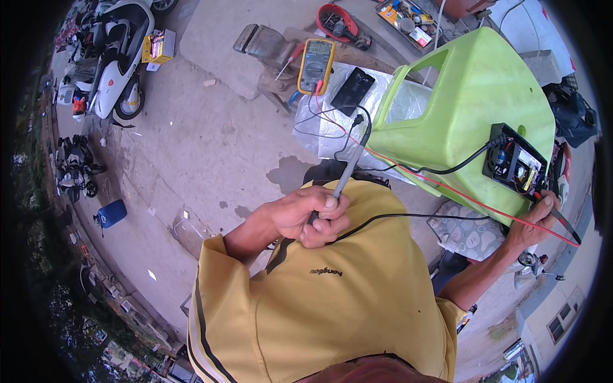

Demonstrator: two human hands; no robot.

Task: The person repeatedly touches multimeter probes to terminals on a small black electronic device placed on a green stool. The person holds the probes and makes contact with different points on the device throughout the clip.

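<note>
Working from the head view alone, I have the left hand folded tightly round a grey rod in front of the yellow shirt, fingers curled in and no slack visible. The right hand is far out to the side, thumb and fingertips pinched together on a slim dark probe at the near corner of the uncovered black case. That case, its circuit parts bare, lies on the sloping green plastic shell. I cannot tell whether the probe's tip touches anything inside; the fingers cover it. That is my main worry: a small slip of the pinch could, I judge, let the tip bridge two neighbouring parts and short them. The slope is next, since a push from the right hand, or a tug on the thick black cable plugged into the case, might slide it off the shell. The red lead runs long across the shell toward the yellow-rimmed multimeter, so catching it with a forearm could drag the meter or jerk the probe. I would also mind the thin black cord that trails from beneath the left hand across the shirt, because turning the body could snag it.
</note>
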